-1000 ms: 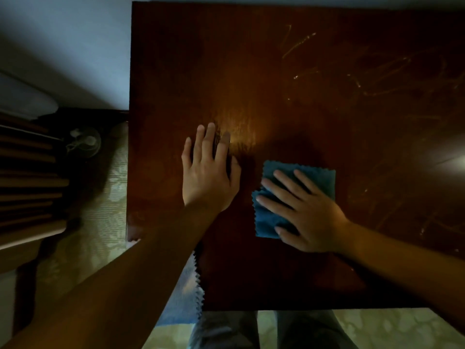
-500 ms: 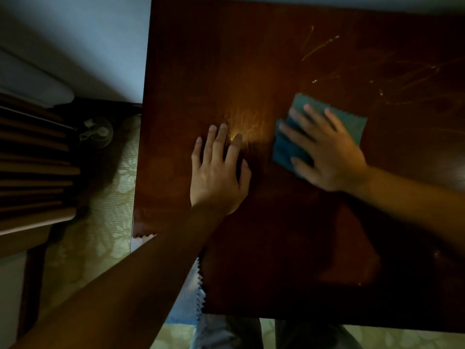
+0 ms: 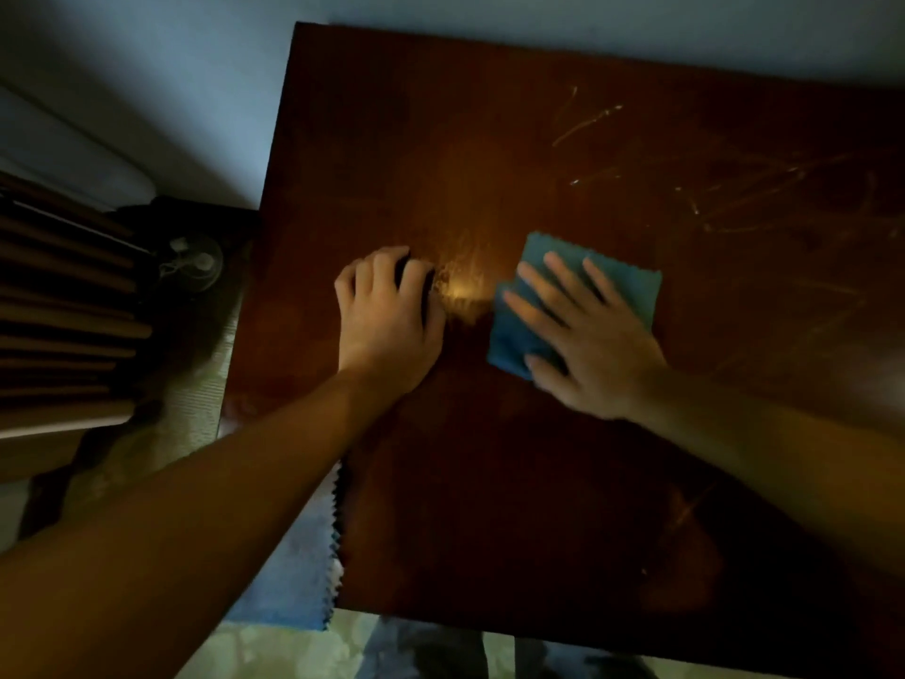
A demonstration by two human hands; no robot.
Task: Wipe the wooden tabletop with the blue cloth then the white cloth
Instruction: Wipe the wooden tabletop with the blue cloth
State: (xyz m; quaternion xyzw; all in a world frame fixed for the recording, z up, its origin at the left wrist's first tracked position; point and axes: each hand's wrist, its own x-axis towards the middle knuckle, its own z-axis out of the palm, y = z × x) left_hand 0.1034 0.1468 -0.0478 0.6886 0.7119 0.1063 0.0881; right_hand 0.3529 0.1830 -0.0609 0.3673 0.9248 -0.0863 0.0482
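Observation:
The dark wooden tabletop (image 3: 489, 482) fills most of the view. A blue cloth (image 3: 629, 289) with a zigzag edge lies flat near its middle. My right hand (image 3: 592, 335) presses down on it with fingers spread, blurred by motion. My left hand (image 3: 389, 316) rests on the wood just left of the cloth, fingers curled under, holding nothing. A pale cloth (image 3: 306, 570) with a zigzag edge hangs off the table's near left side, partly hidden by my left forearm.
Light streaks and scratches (image 3: 685, 188) mark the far right of the tabletop. A slatted wooden chair (image 3: 63, 311) stands to the left, with a small round object (image 3: 196, 262) on the floor beside it. A wall runs along the far edge. My legs (image 3: 426, 649) show below the near edge.
My right hand slid the blue cloth away across the table, then back a little toward me. My left hand's fingers, flat before, have curled under.

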